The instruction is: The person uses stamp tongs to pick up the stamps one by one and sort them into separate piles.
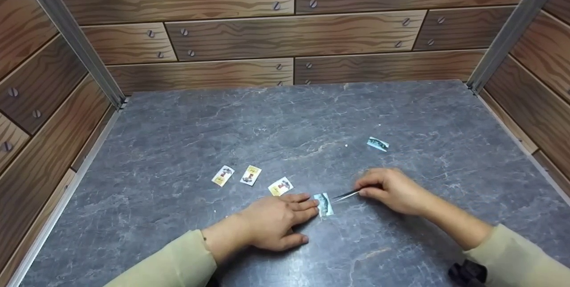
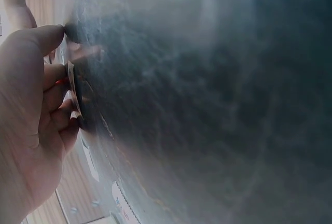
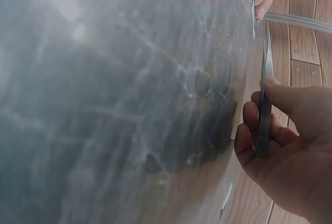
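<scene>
My left hand [image 1: 280, 222] lies palm down with straight fingers, its fingertips touching the left edge of a small blue-green paper piece [image 1: 324, 205]. My right hand [image 1: 394, 190] pinches metal tweezers [image 1: 346, 195], whose tips point left and lie just right of that piece. In the right wrist view the tweezers [image 3: 264, 110] run between thumb and fingers of the right hand [image 3: 298, 136]. A yellow and white stamp-like piece [image 1: 281, 186] is just beyond the left fingers. The left wrist view shows the left hand [image 2: 31, 105] from the side, fingers at the tabletop.
Two more yellow and white pieces [image 1: 223, 175] [image 1: 250, 175] lie to the left on the grey marbled table [image 1: 200, 131]. Another blue-green piece [image 1: 378, 144] lies farther back on the right. A dark object [image 1: 467, 272] is under the right sleeve. Wood-patterned walls surround the table.
</scene>
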`<state>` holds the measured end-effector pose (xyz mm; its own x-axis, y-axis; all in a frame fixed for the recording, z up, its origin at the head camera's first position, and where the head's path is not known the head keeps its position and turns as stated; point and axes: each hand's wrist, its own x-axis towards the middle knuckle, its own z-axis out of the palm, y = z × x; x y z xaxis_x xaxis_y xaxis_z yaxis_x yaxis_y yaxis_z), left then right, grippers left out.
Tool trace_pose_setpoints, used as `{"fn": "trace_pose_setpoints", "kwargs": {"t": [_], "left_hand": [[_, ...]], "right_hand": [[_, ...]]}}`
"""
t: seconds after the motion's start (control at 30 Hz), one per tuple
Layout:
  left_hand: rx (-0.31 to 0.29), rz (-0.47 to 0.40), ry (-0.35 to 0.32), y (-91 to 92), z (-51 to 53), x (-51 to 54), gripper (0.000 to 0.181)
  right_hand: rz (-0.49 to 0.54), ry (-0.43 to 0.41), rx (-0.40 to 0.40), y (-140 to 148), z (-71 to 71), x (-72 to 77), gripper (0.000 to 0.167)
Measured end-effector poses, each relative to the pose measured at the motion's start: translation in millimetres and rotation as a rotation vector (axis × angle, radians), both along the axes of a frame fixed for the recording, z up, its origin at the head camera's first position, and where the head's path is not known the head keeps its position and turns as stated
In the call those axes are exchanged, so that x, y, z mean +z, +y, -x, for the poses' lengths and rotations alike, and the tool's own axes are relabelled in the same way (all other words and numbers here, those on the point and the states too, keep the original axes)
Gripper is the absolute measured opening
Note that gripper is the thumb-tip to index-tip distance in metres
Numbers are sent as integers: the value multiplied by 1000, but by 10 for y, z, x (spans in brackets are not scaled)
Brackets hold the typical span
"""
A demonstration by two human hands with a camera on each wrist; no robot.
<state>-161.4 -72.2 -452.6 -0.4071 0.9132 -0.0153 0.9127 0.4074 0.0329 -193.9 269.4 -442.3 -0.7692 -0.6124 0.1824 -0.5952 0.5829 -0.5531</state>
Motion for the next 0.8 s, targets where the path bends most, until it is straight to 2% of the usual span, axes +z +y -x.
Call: {"fn": "trace_pose_setpoints", "kwargs": {"t": [0.8], "left_hand": [[-4,-11,8,-5,5,-10,67]], "right_hand": [[-30,40,-22,14,20,-33,11]]}}
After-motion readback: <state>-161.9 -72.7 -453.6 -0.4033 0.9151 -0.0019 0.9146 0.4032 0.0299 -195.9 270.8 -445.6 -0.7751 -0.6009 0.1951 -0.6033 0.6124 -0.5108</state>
